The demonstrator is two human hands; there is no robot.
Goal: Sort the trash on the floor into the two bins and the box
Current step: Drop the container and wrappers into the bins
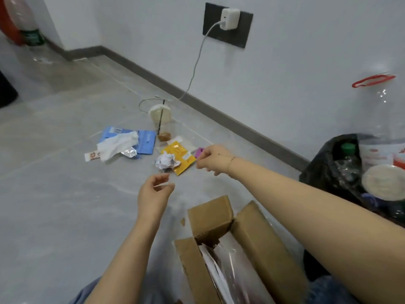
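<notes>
Trash pile (pixel 153 148) on floor, frame centre | box (pixel 230 244) lower centre, black bin (pixel 328 167) right | left hand (pixel 154 191), right hand (pixel 211 160) loosely curled, holding nothing, near yellow packet (pixel 178 154) | risk: drink cup (pixel 161 119) may spill if knocked.

Bright, even light; soft blur, wide-angle bending at edges.

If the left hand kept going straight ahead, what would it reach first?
Probably the crumpled paper ball, just beyond the left hand, with the yellow packet next to it; depth is hard to judge.
</notes>
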